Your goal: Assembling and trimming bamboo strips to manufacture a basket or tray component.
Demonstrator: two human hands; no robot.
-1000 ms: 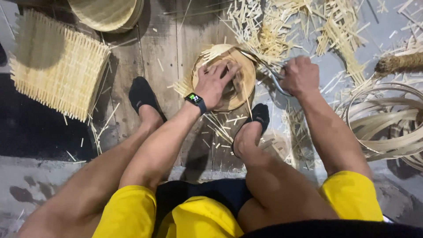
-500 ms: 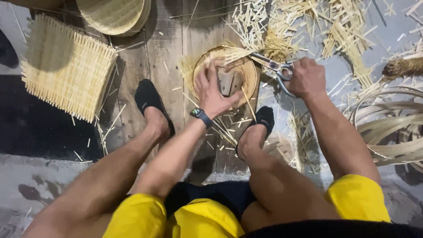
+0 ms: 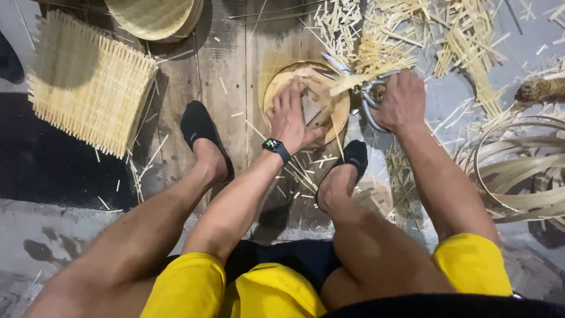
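Shears (image 3: pixel 368 94) now perhaps biting basket (image 3: pixel 338 109)

Bright overhead light, soft shadows, sharp w/ edge distortion

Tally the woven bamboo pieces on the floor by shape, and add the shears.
Round woven trays: 2, one under the left hand at, one at the top
Square woven mat: 1
Shears in the right hand: 1
Total: 4
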